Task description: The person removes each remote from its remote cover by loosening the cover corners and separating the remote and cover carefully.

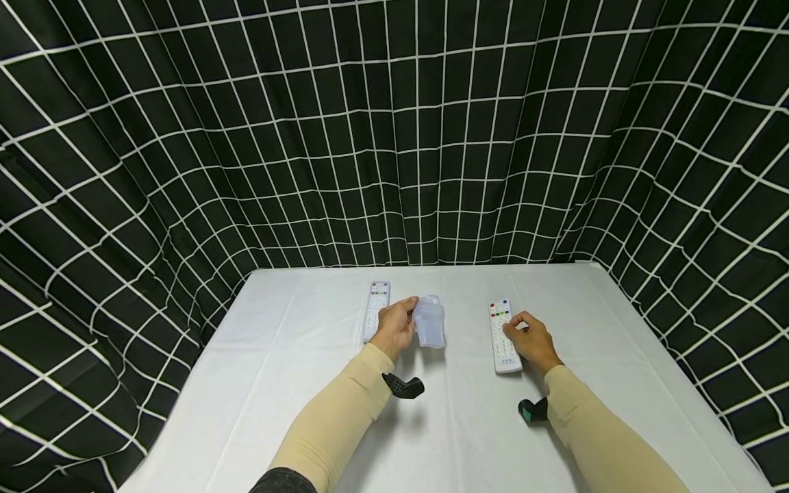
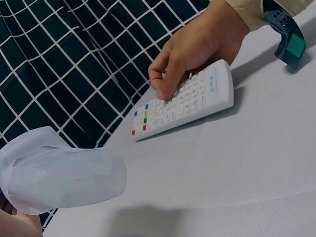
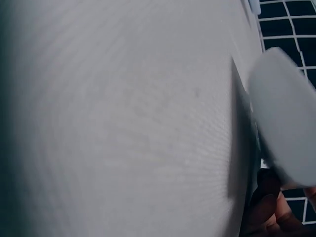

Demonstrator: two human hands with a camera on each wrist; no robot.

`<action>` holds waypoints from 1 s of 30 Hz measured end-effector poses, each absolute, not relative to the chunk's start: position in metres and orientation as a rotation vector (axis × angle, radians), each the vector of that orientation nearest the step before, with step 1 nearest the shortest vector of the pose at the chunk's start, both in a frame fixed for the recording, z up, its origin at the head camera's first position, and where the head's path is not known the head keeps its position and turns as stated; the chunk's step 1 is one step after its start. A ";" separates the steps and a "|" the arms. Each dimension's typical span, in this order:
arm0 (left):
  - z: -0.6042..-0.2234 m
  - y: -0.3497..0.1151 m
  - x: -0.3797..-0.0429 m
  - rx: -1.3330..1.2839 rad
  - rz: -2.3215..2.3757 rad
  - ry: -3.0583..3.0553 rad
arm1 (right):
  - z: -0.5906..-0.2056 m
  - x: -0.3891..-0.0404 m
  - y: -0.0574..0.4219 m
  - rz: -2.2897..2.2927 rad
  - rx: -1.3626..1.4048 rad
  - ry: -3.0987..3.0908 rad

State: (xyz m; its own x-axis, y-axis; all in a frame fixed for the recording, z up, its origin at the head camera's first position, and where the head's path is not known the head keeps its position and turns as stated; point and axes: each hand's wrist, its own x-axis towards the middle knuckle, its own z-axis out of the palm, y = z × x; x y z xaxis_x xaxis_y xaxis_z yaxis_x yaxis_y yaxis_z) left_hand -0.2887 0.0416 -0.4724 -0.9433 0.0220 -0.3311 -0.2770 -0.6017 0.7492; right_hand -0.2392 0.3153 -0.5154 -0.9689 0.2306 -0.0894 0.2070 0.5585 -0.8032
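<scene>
My left hand pinches the clear sleeve aloft; my right hand grips the remote, probably to steady it.

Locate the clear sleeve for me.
In the head view, below and slightly right of centre, the left hand holds the sleeve above the table, between the left remote and the right remote.

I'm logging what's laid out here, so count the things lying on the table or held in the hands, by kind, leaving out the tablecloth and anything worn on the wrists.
Remote controls: 2
Translucent sleeve: 1
Total: 3
</scene>
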 end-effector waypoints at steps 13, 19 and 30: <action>-0.474 0.042 -0.286 -0.419 2.620 1.308 | -0.513 -0.238 0.319 1.399 -0.404 -2.825; -0.476 0.044 -0.286 -0.435 2.615 1.320 | -0.512 -0.238 0.319 1.387 -0.450 -2.857; -0.479 0.047 -0.287 -0.431 2.618 1.291 | -0.509 -0.234 0.318 1.341 -0.432 -2.846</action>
